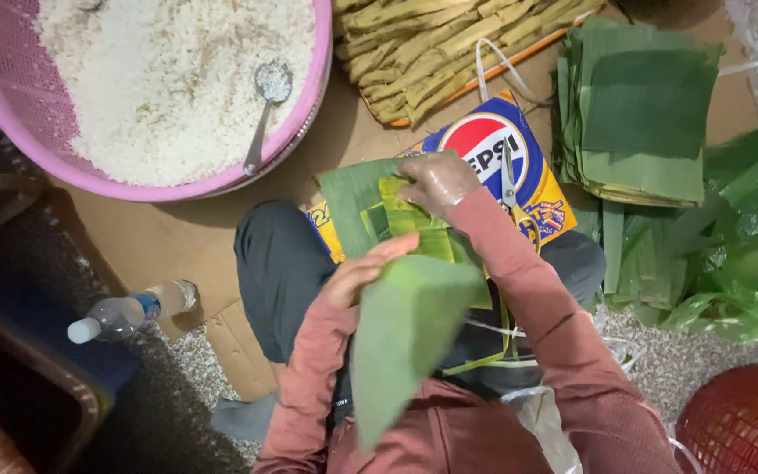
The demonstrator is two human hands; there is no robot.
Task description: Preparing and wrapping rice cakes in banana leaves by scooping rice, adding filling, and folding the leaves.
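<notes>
I am mid-fold: my left hand [363, 274] grips a green leaf [405, 338], my right hand [439, 183] pinches layered leaves [377, 211]; next needs aligned edges.

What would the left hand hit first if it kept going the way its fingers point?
The left hand points up and right along the leaf it holds. First in that line, probably, is the folded leaf bundle under the right hand; depth is unclear.

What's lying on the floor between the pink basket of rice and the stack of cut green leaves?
In the head view, a pile of yellowish wrapped bundles lies between the pink basket and the stack of leaves, resting on brown cardboard.
</notes>
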